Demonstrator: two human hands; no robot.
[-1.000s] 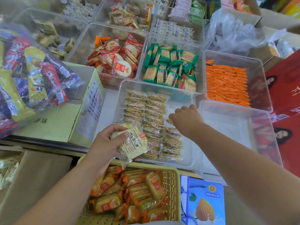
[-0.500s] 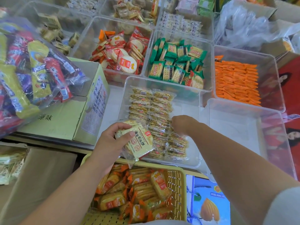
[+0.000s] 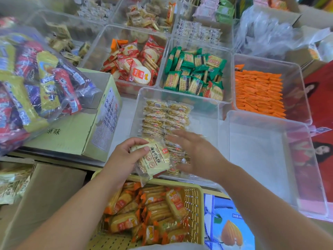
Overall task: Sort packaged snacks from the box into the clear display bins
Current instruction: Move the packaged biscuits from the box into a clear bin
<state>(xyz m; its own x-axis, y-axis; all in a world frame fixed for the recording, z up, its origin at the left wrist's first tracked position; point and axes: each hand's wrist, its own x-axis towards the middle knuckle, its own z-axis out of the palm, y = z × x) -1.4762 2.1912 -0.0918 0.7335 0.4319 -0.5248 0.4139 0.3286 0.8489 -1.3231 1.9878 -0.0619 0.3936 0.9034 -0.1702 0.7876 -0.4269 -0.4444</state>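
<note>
Fingers (image 3: pixel 137 141) of left hand (image 3: pixel 124 157) round cracker pack (image 3: pixel 155 160); right hand (image 3: pixel 198 154) splayed beside it

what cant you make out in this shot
Head view: the right hand is motion-blurred, so contact with the held packets is unclear.
The left hand and held packets hide the clear bin's near rows.
The yellow basket is cut off by the bottom edge.
</note>
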